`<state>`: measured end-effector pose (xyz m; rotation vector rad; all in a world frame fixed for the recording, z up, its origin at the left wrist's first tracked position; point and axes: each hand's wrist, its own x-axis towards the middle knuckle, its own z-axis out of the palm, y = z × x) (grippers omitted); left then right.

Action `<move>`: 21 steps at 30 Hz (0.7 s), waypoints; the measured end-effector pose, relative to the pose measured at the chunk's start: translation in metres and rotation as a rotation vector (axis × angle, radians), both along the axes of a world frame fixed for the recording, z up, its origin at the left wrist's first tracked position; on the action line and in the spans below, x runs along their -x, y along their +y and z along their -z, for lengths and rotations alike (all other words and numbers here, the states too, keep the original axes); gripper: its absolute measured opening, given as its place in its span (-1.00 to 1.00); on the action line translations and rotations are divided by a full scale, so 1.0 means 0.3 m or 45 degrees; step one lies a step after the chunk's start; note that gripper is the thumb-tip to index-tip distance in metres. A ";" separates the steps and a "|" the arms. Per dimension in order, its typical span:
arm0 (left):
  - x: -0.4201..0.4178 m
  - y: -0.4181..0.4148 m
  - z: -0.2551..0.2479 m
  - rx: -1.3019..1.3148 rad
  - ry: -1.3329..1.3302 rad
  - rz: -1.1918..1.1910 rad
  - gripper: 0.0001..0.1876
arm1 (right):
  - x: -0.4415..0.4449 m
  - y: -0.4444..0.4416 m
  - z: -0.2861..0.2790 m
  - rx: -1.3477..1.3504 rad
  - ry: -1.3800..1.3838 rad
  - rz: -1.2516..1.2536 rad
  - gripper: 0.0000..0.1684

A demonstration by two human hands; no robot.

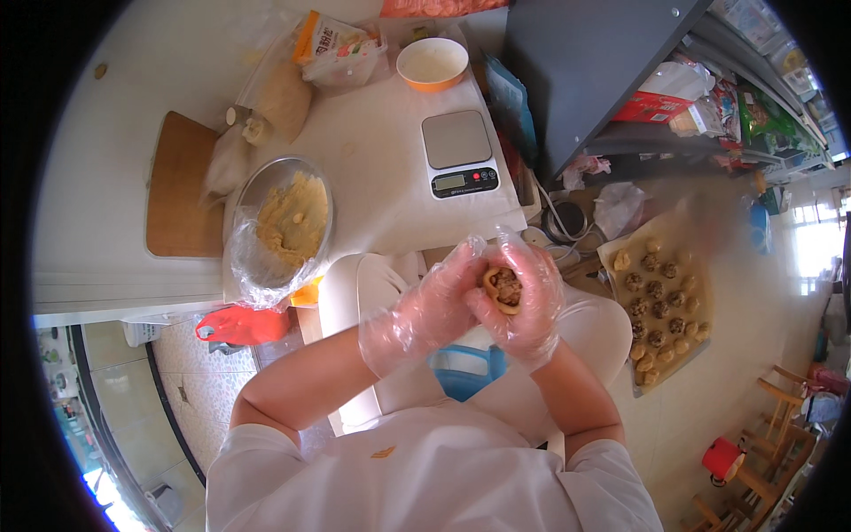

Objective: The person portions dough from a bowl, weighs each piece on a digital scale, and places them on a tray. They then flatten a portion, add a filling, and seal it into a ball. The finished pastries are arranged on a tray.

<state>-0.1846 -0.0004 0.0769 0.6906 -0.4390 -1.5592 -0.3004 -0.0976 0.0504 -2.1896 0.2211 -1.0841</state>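
Note:
Both my hands wear clear plastic gloves and meet in front of my lap. Between them is a round of pale dough wrapped partway around a brown, lumpy filling ball (506,287), whose top shows uncovered. My right hand (535,296) cups the dough from the right, its thumb against the near edge. From the left, my left hand (455,286) presses on the dough's side; some of its fingertips are hidden behind the ball. A metal bowl (330,199) at the left of the table holds a mass of yellowish dough (292,213), with plastic film (256,266) bunched over its near side.
A digital kitchen scale (459,143) and an orange-and-white bowl (432,63) stand on the covered table (372,146). Packets (339,53) sit at the back. Right of my knee, a lined tray (695,362) carries several filling balls and dough pieces. A grey cabinet (565,60) borders the table.

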 end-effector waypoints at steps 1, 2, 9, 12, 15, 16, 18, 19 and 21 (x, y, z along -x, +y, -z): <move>0.011 -0.005 0.001 0.061 0.007 -0.035 -0.19 | -0.007 0.002 -0.006 0.002 -0.045 -0.005 -0.25; 0.019 -0.003 -0.010 -0.041 0.028 -0.073 -0.17 | -0.016 0.004 -0.019 0.004 -0.091 -0.011 -0.27; -0.001 0.010 -0.030 -0.078 0.121 0.039 -0.10 | -0.018 -0.018 0.004 0.293 -0.092 -0.179 -0.47; 0.007 0.005 -0.010 -0.061 0.454 -0.076 -0.25 | -0.026 -0.024 -0.027 0.190 -0.142 -0.065 -0.57; 0.080 -0.008 0.051 -0.128 0.305 -0.271 -0.39 | -0.043 -0.021 0.001 0.083 -0.264 0.035 -0.57; 0.100 -0.008 0.068 -0.166 0.194 -0.345 -0.43 | -0.047 -0.015 0.006 0.039 -0.277 0.051 -0.58; 0.108 -0.004 0.062 -0.137 0.308 -0.379 -0.44 | -0.031 0.004 0.008 -0.151 -0.123 0.043 -0.39; 0.111 0.001 0.048 -0.130 0.369 -0.403 -0.44 | -0.029 0.003 -0.021 -0.232 -0.105 0.007 -0.35; 0.089 0.000 0.021 -0.126 0.321 -0.332 -0.44 | -0.020 -0.021 -0.077 -0.218 -0.028 -0.041 -0.28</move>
